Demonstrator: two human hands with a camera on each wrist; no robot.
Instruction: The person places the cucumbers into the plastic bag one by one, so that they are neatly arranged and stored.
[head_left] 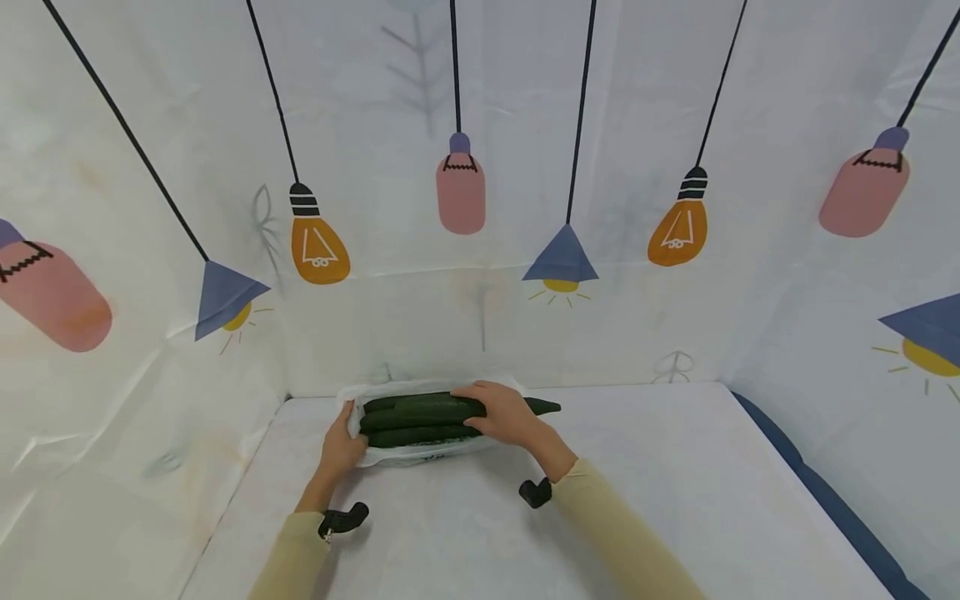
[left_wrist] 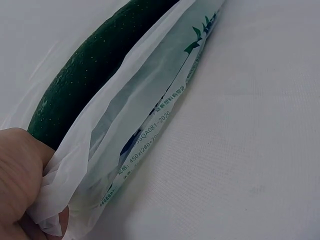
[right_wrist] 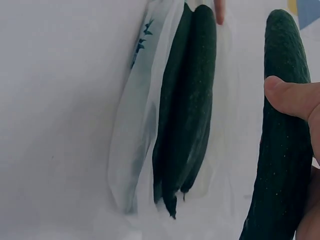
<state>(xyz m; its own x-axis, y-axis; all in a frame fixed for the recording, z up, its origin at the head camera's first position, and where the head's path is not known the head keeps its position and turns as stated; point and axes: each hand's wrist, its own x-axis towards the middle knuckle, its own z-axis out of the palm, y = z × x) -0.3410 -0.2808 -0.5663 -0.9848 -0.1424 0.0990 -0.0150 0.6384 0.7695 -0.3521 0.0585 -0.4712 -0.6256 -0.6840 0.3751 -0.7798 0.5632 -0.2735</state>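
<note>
A thin white plastic bag (head_left: 442, 452) with green print lies spread at the back of the table. Several long dark green cucumbers (right_wrist: 192, 110) lie side by side in its opening. At the bag's left end, my left hand (head_left: 341, 450) pinches the gathered plastic, close to one cucumber's end (left_wrist: 60, 105). My right hand (right_wrist: 302, 102) grips another cucumber (right_wrist: 280, 165), thumb laid along its side. In the right wrist view, this cucumber appears apart from those in the bag. From the head, my right hand (head_left: 508, 414) covers part of it, its tip pointing right.
The white table (head_left: 465, 533) runs up to a pale wall sheet (head_left: 480, 325) printed with hanging lamps and bulbs. Dark blue material (head_left: 817, 483) shows along the table's right edge. A black wrist mount (head_left: 345, 519) sits on my left forearm, another (head_left: 536, 492) on my right.
</note>
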